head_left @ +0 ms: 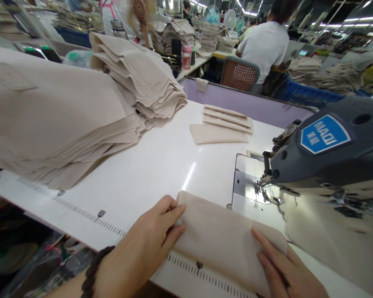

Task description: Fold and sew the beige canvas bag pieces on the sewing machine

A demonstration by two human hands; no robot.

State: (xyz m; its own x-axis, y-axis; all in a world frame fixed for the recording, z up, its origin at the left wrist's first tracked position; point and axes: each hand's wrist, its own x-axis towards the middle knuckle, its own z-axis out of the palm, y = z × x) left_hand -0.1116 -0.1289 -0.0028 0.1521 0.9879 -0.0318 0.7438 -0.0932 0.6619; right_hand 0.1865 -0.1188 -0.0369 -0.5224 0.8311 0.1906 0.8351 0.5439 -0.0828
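A beige fabric piece [220, 236] lies at the front of the white sewing table, over part of its printed ruler. My left hand [146, 240] pinches its left end between thumb and fingers. At the opposite end my right hand [286, 265] grips the same piece, fingers on top and the rest of the hold hidden beneath. To the right stands a dark grey sewing machine [338, 145], its needle and presser foot over a metal plate [247, 186]. Another beige cloth [335, 244] lies below the machine arm.
Tall stacks of beige cut panels [59, 111] and folded panels [139, 74] fill the table's left side. Several folded strips [224, 124] lie near the back edge. Behind a lilac partition [236, 99], a person in a white shirt [265, 41] sits on a brown chair [239, 74].
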